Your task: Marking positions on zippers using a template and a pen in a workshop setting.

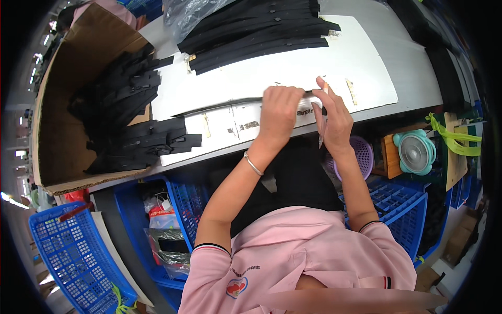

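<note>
A narrow black fabric strip [217,107] lies along the near part of the white board [361,57]. My left hand [280,111] is closed over its right part, knuckles up, with the fingertips hidden. Close by on the right, my right hand [337,120] is curled at the strip's right end, thumb and fingers bent toward each other. A small pointed metal tool [321,137], which looks like thread snips, hangs from its palm with the tip toward me. Whether the right fingertips also pinch the strip is hard to make out.
A cardboard box [63,99] heaped with black strips [120,89] stands left. More black strips [256,31] lie at the board's far side beside clear plastic [191,21]. Below are blue crates [73,256], a purple basket [361,157] and a small turquoise fan [415,150].
</note>
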A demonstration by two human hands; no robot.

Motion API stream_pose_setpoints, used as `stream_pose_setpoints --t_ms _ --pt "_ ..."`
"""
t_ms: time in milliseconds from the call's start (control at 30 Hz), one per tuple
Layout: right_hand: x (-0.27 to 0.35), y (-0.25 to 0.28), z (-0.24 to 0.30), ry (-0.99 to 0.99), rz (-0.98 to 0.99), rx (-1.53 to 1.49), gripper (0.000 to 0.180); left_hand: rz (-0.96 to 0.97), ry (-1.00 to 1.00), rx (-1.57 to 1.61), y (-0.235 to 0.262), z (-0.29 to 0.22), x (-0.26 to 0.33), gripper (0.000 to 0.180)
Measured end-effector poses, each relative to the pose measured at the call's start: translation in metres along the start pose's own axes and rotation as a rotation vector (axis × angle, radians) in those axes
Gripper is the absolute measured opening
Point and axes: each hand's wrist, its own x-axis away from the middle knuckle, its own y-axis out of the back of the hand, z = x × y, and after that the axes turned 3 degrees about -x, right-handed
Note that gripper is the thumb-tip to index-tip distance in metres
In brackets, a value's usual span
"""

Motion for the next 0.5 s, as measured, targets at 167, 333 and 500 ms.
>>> stream_pose_setpoints --t_ms 167,333,500 --pt "0.007 0.007 -0.02 0.069 0.183 0.117 0.029 0.094 0.087 0.023 0.015 -0.009 0.014 0.028" --pt "0.013 0.031 -0.042 0.155 0.146 0.326 0.028 0.177 0.153 -0.247 0.049 0.003 0.051 0.034" --pt "0.022 0.044 -0.052 0.05 0.294 0.238 0.042 0.297 0.446 -0.424 0.086 0.003 0.085 0.062"
